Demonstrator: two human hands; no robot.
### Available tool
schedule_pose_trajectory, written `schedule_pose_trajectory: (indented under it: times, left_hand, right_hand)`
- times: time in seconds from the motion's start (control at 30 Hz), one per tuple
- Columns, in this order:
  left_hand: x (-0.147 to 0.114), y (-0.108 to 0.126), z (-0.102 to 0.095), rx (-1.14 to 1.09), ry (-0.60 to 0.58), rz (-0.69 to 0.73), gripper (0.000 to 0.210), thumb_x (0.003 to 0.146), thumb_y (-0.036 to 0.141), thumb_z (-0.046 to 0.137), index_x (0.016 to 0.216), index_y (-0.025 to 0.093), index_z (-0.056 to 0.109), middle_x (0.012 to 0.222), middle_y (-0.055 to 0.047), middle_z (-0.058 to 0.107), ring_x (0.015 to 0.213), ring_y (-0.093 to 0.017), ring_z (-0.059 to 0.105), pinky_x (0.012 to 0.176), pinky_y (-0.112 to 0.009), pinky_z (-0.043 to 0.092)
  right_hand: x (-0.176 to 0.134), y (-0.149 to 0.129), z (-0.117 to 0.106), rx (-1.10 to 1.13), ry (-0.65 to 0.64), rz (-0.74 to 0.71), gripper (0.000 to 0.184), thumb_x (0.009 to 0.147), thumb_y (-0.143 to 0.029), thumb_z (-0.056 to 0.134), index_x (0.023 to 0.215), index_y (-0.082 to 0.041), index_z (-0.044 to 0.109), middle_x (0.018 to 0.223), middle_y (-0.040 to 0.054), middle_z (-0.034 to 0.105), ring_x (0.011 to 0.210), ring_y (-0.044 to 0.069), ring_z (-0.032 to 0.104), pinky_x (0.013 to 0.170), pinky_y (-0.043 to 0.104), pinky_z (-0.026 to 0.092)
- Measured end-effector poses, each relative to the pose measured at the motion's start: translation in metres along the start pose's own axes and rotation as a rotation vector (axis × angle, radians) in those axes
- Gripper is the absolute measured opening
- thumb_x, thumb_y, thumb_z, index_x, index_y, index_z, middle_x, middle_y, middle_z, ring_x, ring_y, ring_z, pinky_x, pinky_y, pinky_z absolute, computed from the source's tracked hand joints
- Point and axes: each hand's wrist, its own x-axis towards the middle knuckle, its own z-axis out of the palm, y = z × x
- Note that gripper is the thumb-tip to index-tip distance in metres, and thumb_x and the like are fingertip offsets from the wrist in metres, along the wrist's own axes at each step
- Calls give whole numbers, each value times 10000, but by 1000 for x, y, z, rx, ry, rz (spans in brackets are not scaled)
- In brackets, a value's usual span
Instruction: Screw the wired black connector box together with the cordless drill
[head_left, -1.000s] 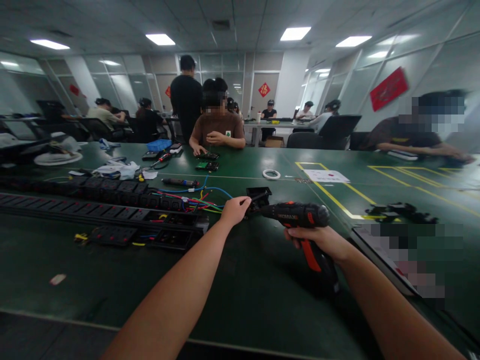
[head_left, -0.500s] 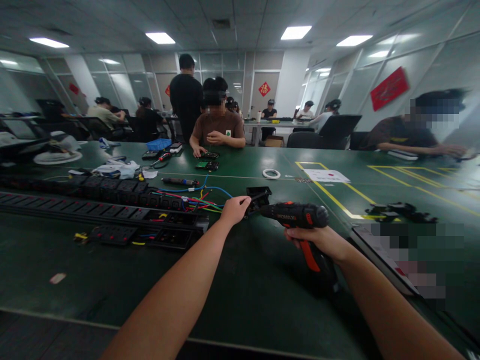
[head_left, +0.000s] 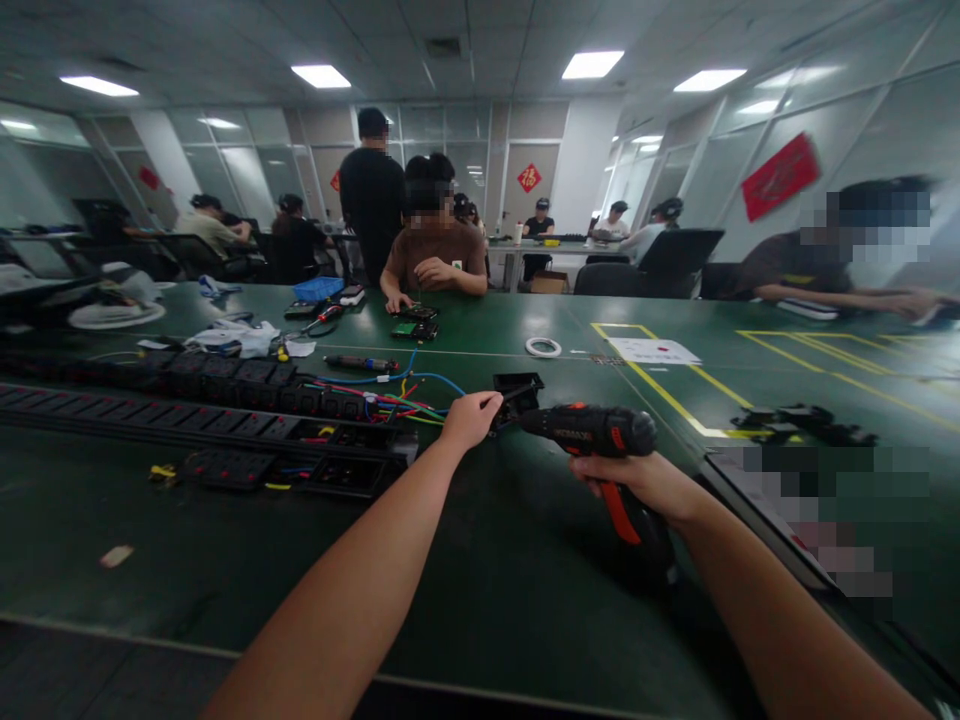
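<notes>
My right hand (head_left: 630, 478) is wrapped round the grip of a black and orange cordless drill (head_left: 589, 430). The drill lies level, its nose pointing left at a small black plastic housing (head_left: 519, 386). My left hand (head_left: 471, 418) is closed on the near left side of that housing, thumb and forefinger pressed together. Whether the bit touches a screw is too small to tell. Blue, green, red and yellow wires (head_left: 409, 400) run from beside my left hand to a black socket strip (head_left: 247, 385) on the left.
A long black rail (head_left: 187, 425) and a shorter socket piece (head_left: 229, 468) lie at left. Behind are a pen-shaped electric screwdriver (head_left: 361, 363), a roll of white tape (head_left: 543, 347) and a paper sheet (head_left: 652, 351). Black parts (head_left: 802, 424) lie at right. A co-worker (head_left: 435, 250) sits opposite.
My hands, the drill and the black housing look almost unmoved. At the right, a co-worker's hands have shifted slightly.
</notes>
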Motion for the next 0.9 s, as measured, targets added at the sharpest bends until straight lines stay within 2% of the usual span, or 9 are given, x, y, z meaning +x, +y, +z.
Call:
schedule_pose_trajectory:
  times: [0.47,0.67,0.9]
  left_hand:
    - [-2,3,-1,-2,-4,-14,380,990,418,474,1172,236,753,1238,-35,729,1177,-227,649,1021,-295,466]
    - [-2,3,-2,1,-1,-12,374,993,414,468,1156,246,759,1227,-30,734,1161,-223,656,1006,-289,471]
    - [-2,3,-1,-7,4,-15,371,986,416,478,1147,239,762,1211,-41,740,1151,-235,662,997,-304,478]
  right_hand:
    - [2,2,-2,-19,6,4,295,738,-444,785,731,-164,691,627,9,621,594,152,560,592,296,436]
    - [2,2,-1,37,-3,-40,307,739,-422,783,872,-158,702,787,43,684,648,174,608,645,327,466]
    - [0,-1,1,49,-2,-36,316,738,-414,783,909,-162,699,805,45,698,652,180,617,658,335,466]
